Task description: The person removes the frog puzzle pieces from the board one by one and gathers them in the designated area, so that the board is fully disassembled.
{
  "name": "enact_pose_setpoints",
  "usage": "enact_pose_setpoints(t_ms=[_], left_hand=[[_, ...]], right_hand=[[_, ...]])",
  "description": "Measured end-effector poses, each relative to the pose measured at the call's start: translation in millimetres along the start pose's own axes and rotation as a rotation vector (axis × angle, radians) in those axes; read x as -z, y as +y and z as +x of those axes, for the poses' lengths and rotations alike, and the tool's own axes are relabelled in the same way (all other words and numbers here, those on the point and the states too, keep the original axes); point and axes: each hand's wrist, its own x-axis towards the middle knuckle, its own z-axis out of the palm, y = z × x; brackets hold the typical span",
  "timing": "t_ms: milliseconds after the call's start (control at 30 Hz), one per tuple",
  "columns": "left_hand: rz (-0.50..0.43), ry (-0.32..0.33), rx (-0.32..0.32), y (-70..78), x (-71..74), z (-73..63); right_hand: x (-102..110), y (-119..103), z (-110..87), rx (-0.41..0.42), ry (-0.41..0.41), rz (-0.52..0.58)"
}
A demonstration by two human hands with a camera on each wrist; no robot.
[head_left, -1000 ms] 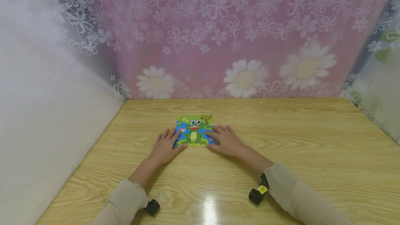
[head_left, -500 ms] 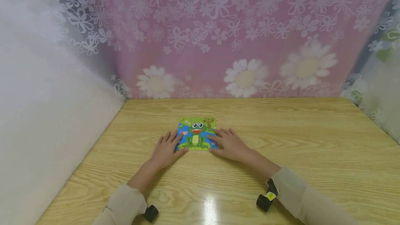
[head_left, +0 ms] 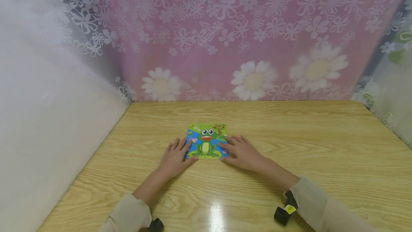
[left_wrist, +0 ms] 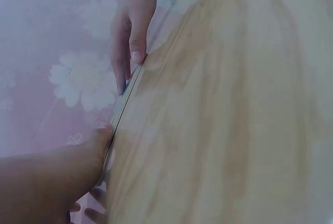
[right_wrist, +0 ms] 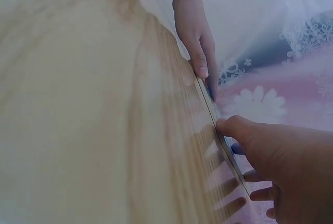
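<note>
A thin square picture board (head_left: pixel 206 146) with a green cartoon frog on blue and green lies flat on the wooden table. At its left side my left hand (head_left: pixel 173 158) is spread, index finger on the picture and thumb at the near corner. On the opposite side my right hand (head_left: pixel 246 155) touches the board the same way, its other fingers stretched out beyond the edge. The left wrist view shows the board's thin edge (left_wrist: pixel 127 91) low on the tabletop, with the left thumb (left_wrist: pixel 104 133) against it. From the right wrist, the right thumb (right_wrist: pixel 231 125) also meets that edge.
The wood-grain table (head_left: pixel 305 142) extends around the board on all sides. Behind it hangs a pink flowered curtain (head_left: pixel 206 46), and a pale sheet (head_left: pixel 58 99) borders the left side. Each wrist carries a small black camera (head_left: pixel 282 216).
The picture board has slid a little toward me and to the right across the table. Both hands have moved along with it, keeping their places at its sides.
</note>
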Motion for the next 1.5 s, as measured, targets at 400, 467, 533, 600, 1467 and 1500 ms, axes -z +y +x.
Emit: enact_pose_setpoints(t_ms=[400, 467, 533, 600, 1467, 1500], left_hand=[[0.008, -0.002, -0.002, 14.6, -3.6, -4.5], [0.004, -0.002, -0.007, 17.4, -3.2, -5.1], [0.007, -0.002, -0.010, 19.8, -3.0, -5.8], [0.017, -0.001, -0.012, 21.5, -3.9, -6.3], [-0.001, -0.005, -0.017, 45.0, -6.0, -19.5], [-0.007, -0.008, -0.015, 46.3, -5.3, -20.3]], right_hand=[[0.1, 3.8, -16.0, 0.009, 0.009, 0.000], [1.7, 3.7, -19.4, 0.016, 0.013, 0.001], [3.3, 4.0, -22.6, 0.024, 0.016, 0.002], [4.2, 4.6, -25.8, 0.025, 0.017, 0.004], [12.5, 1.0, -53.5, 0.055, 0.025, 0.030], [13.2, 0.5, -54.5, 0.056, 0.022, 0.033]])
